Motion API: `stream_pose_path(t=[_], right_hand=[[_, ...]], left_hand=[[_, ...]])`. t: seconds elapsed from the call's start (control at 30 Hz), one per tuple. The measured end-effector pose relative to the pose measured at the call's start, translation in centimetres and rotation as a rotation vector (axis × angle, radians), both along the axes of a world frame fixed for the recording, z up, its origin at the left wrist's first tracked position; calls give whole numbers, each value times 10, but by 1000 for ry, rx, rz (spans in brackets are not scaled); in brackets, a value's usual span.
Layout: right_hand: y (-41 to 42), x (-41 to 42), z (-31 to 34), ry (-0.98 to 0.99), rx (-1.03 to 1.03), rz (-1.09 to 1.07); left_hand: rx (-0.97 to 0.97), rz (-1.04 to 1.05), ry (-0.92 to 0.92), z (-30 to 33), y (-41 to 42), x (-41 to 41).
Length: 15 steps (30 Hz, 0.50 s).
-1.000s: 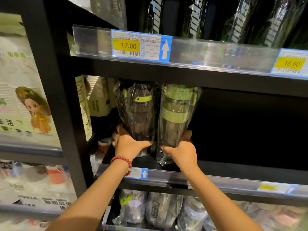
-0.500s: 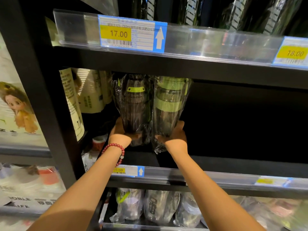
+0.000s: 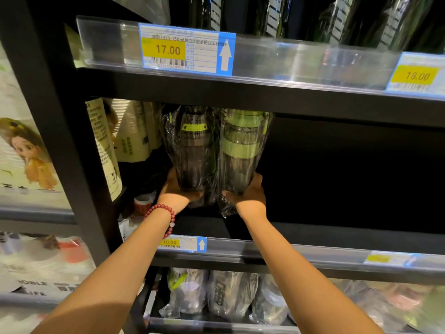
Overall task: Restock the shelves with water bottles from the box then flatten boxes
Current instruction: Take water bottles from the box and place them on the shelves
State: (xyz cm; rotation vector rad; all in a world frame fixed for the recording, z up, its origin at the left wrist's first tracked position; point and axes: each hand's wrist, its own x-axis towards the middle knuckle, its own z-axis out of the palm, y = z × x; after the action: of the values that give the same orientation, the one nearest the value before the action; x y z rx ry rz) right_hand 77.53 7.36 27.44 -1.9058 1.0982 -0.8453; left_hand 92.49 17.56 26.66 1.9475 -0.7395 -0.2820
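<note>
Two dark water bottles wrapped in clear plastic stand upright side by side deep on the middle black shelf (image 3: 337, 235). My left hand (image 3: 177, 192) grips the base of the left bottle (image 3: 192, 150), which has a thin green band. Around the base of the right bottle (image 3: 242, 150), with its wide green lid, curls my right hand (image 3: 250, 192). A red bead bracelet circles my left wrist. The box is not in view.
The upper shelf (image 3: 265, 92) carries more wrapped bottles and price tags of 17.00 and 18.00. Cream-coloured packages (image 3: 134, 136) stand left of the bottles. The shelf's right part is dark and bare. More wrapped bottles (image 3: 226, 295) fill the shelf below. A black upright post (image 3: 60, 131) stands at left.
Both hands have pushed the two bottles further back into the shelf, and my arms reach deeper in. The view has shifted slightly.
</note>
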Motion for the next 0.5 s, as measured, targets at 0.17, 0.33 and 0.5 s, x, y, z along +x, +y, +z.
stream_pose_path(t=[0.17,0.33,0.5], right_hand=[[1,-9,8,-37,47,43],[13,-50,25,47,-118,66],[42,-100,26,186,-490,307]], left_hand=[[-18,24,-25,19,7,-16],[-23,121,-87,36,31,-58],[114,188,-422,36,70,-123]])
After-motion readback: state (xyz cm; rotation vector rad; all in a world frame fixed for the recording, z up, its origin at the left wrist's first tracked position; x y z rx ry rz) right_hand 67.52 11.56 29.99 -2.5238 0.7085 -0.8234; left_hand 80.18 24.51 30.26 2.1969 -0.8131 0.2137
